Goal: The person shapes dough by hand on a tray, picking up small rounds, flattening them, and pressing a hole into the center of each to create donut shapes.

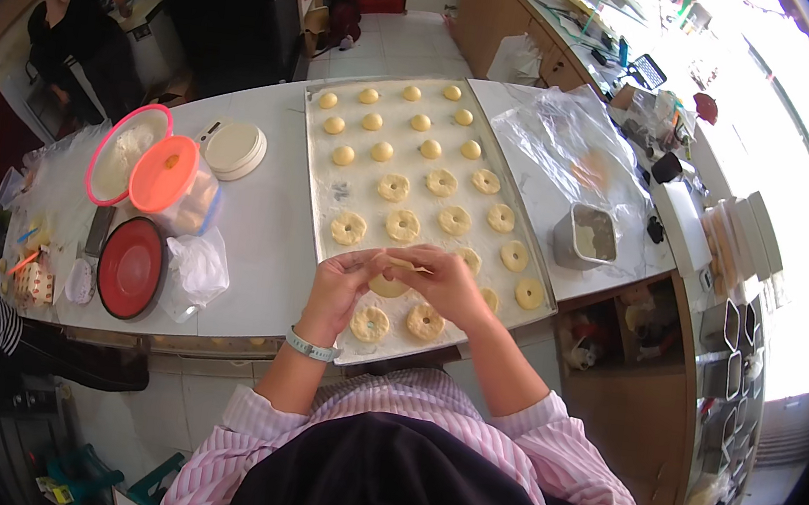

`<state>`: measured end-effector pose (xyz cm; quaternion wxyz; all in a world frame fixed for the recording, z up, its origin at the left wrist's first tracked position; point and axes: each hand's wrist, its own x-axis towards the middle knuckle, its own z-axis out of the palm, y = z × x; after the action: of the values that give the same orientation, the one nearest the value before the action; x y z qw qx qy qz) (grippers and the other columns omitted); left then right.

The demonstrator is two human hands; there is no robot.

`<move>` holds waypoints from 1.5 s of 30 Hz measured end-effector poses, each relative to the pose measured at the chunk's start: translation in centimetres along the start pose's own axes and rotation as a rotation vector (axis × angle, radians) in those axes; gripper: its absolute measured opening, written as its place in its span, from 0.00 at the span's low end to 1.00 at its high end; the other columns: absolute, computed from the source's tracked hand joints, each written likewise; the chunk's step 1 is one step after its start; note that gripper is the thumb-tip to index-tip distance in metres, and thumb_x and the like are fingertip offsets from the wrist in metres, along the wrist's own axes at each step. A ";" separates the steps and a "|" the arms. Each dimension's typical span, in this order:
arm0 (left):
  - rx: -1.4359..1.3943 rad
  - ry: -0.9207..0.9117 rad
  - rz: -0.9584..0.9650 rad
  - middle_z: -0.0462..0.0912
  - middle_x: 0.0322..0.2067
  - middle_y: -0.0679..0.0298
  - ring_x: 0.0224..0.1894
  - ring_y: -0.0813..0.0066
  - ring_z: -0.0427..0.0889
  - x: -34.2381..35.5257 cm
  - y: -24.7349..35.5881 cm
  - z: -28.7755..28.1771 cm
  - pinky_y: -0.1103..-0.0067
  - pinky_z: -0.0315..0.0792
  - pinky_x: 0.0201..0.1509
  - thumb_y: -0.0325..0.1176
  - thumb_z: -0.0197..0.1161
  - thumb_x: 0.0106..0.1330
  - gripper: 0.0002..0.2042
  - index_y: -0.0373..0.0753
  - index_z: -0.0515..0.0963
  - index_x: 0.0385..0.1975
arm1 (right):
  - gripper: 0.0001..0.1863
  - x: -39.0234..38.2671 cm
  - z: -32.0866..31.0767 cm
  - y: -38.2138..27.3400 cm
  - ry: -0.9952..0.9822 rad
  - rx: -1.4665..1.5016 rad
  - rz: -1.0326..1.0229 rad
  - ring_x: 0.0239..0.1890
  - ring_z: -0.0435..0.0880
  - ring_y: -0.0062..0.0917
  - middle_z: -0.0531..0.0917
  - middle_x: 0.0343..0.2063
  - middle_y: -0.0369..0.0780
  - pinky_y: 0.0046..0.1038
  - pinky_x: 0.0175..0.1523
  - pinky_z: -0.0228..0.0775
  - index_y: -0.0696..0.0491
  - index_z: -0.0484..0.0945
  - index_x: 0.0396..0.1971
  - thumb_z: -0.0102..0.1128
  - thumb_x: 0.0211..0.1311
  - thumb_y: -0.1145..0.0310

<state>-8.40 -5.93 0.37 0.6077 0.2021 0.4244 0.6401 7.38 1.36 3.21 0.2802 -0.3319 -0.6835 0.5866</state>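
Pale-yellow dough (387, 288) looked soft, light; left hand (350, 271) and right hand (438, 278) pinched it above tray (361, 170); dough's outer edge seemed safest hold.

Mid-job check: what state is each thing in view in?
Left hand: apparently pinching dough piece
Right hand: apparently pinching dough piece
Dough piece: held, partly hidden
Dough rings: flattened, holed
Dough balls: rounded, whole
Baking tray: loaded
Tub: orange lid on
Pink-rimmed bowl: open
Metal tin: open, pale contents inside
Plastic sheet: crumpled

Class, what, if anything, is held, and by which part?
A dough piece, apparently by its edge, in the left hand and right hand; exact grip hidden.
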 end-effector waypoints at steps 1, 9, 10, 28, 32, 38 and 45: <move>0.010 0.041 0.014 0.82 0.32 0.60 0.34 0.77 0.80 0.2 0.0 0.1 0.84 0.74 0.39 0.29 0.65 0.57 0.13 0.30 0.78 0.40 | 0.14 0.1 -0.9 0.0 -0.008 0.042 0.053 0.36 0.79 0.18 0.82 0.33 0.38 0.20 0.45 0.72 0.63 0.77 0.43 0.61 0.56 0.74; 0.077 0.026 -0.002 0.82 0.31 0.63 0.34 0.78 0.80 2.3 -0.6 2.0 0.84 0.73 0.37 0.31 0.66 0.57 0.13 0.31 0.79 0.39 | 0.13 1.6 -3.9 -0.1 -0.056 0.050 0.064 0.35 0.80 0.17 0.83 0.32 0.38 0.19 0.40 0.71 0.59 0.78 0.42 0.60 0.56 0.73; 0.050 0.031 -0.009 0.82 0.31 0.63 0.35 0.78 0.80 2.4 -0.5 2.7 0.84 0.73 0.38 0.31 0.66 0.57 0.12 0.31 0.79 0.38 | 0.13 1.8 -4.4 -0.4 -0.048 0.046 0.084 0.35 0.80 0.17 0.83 0.33 0.38 0.20 0.41 0.71 0.60 0.78 0.42 0.60 0.57 0.73; 0.030 0.068 -0.039 0.82 0.30 0.61 0.33 0.76 0.81 5.9 -1.1 6.6 0.84 0.75 0.36 0.30 0.64 0.59 0.12 0.29 0.78 0.38 | 0.14 4.5 -9.5 0.1 -0.021 -0.001 0.155 0.34 0.78 0.15 0.82 0.31 0.35 0.17 0.39 0.69 0.59 0.78 0.44 0.60 0.57 0.73; 0.012 0.097 -0.013 0.82 0.31 0.60 0.33 0.76 0.81 6.1 -1.5 6.9 0.83 0.76 0.38 0.29 0.64 0.58 0.11 0.30 0.78 0.37 | 0.14 4.6 -9.4 0.8 -0.091 0.006 0.050 0.32 0.79 0.14 0.82 0.27 0.35 0.18 0.37 0.70 0.57 0.80 0.42 0.62 0.55 0.72; 0.053 -0.006 -0.093 0.82 0.32 0.60 0.33 0.76 0.81 6.5 -1.6 6.4 0.83 0.76 0.37 0.29 0.64 0.58 0.11 0.29 0.78 0.37 | 0.13 4.8 -9.5 0.7 -0.116 0.037 0.064 0.33 0.79 0.15 0.82 0.26 0.34 0.18 0.38 0.70 0.56 0.80 0.41 0.62 0.55 0.71; -0.007 0.055 -0.108 0.82 0.32 0.59 0.33 0.76 0.81 6.2 -1.2 6.5 0.81 0.77 0.38 0.29 0.65 0.57 0.12 0.28 0.78 0.37 | 0.14 5.0 -9.8 0.5 -0.154 0.017 0.132 0.35 0.79 0.16 0.82 0.34 0.36 0.19 0.41 0.69 0.58 0.79 0.43 0.61 0.56 0.72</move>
<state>-3.73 1.76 1.46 0.6300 0.1592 0.4491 0.6132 11.97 11.34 4.18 0.1905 -0.3276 -0.6747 0.6333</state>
